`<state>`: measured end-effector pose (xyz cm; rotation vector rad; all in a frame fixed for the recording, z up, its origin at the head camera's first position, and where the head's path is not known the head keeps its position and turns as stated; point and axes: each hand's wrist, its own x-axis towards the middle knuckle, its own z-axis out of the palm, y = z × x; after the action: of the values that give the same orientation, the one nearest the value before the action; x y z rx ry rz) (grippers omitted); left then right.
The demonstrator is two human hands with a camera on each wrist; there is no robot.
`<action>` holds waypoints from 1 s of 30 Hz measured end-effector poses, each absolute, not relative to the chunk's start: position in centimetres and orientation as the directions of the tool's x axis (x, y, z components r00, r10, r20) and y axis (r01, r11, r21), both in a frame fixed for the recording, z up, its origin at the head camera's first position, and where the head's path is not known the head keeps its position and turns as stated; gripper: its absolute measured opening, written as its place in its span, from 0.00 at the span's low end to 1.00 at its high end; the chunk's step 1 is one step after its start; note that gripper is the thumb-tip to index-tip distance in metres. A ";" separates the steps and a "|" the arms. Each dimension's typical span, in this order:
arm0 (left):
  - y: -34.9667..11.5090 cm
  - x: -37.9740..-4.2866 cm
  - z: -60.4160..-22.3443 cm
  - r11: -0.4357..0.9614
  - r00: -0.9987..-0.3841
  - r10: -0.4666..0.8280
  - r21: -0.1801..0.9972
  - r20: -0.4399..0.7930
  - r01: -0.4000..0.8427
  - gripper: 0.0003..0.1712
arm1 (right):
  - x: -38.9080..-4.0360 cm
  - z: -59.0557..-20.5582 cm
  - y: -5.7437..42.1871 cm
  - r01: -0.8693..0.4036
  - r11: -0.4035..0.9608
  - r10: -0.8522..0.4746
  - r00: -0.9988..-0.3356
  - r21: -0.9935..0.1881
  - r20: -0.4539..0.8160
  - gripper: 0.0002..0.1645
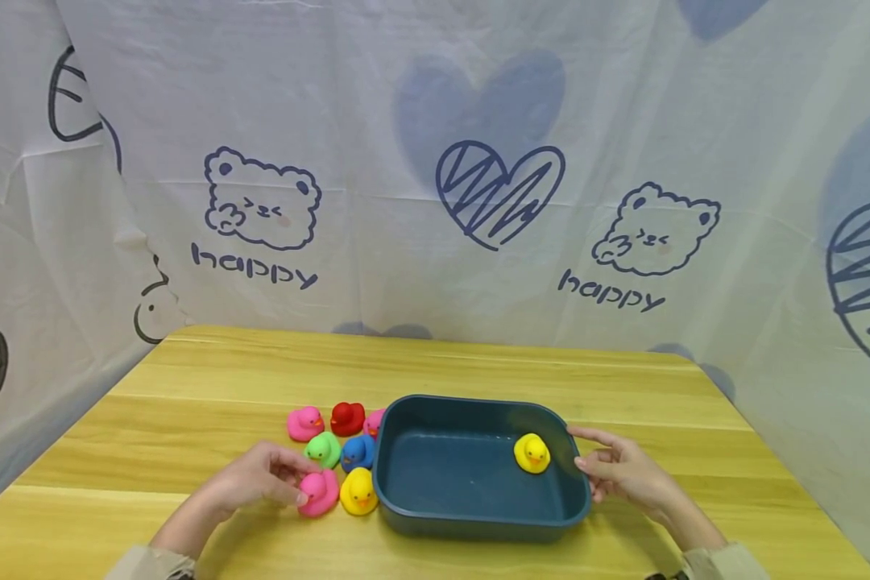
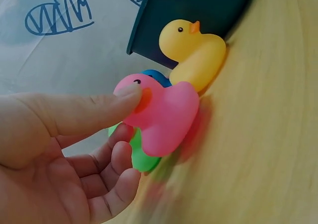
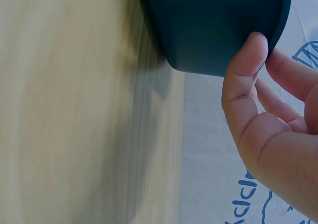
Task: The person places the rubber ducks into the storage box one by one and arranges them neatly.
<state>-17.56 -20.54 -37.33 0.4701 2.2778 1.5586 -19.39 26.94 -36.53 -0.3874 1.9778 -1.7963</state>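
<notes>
Your left hand (image 1: 257, 479) pinches a pink duck (image 1: 319, 493); your right hand (image 1: 627, 475) touches the tub (image 1: 449, 475)

Head view: your hands are well apart. The pink duck is left of the tub, at the near side of its group. A straight lift would probably suit it, with the near yellow duck (image 1: 358, 492) just beside and the green duck (image 1: 323, 449) just behind. The blue duck (image 1: 358, 453), red duck (image 1: 347, 419) and two more pink ducks (image 1: 305, 424) crowd that side; the tub's left wall blocks any low sideways move. The far yellow duck (image 1: 532, 453) sits inside, towards the right end.

Left wrist view: your thumb presses beside the beak; a light squeeze should do. You cannot tell whether the base touches the table (image 1: 261, 370).

Right wrist view: your thumb rests on the outer wall, forefinger near the rim, not wrapped round it; light contact should avoid shifting the tub
</notes>
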 end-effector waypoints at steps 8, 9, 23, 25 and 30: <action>-20.6 -17.5 -36.6 0.390 -0.891 0.445 0.915 -0.090 0.103 0.18 | -19.3 -36.5 27.0 0.094 0.112 -0.484 -0.864 -0.989 -0.137 0.40; -20.6 -17.5 -36.5 0.388 -0.889 0.449 0.915 -0.085 0.109 0.18 | -19.3 -36.5 27.0 0.094 0.113 -0.483 -0.865 -0.989 -0.137 0.40; -20.1 -17.4 -34.3 0.294 -0.872 0.478 0.955 -0.109 0.042 0.19 | -19.2 -36.5 27.0 0.083 0.104 -0.486 -0.865 -0.991 -0.124 0.40; -20.0 -17.5 -34.1 0.262 -0.863 0.496 0.964 -0.094 0.046 0.19 | -19.2 -36.6 27.0 0.080 0.104 -0.488 -0.864 -0.991 -0.121 0.40; -19.7 -17.6 -33.7 0.222 -0.846 0.532 0.971 -0.044 0.090 0.19 | -19.3 -36.6 26.9 0.071 0.107 -0.490 -0.864 -0.992 -0.115 0.39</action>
<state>-17.64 -19.68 -33.71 0.5762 2.1356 1.6576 -19.31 26.92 -36.63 -0.4077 1.9745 -1.8076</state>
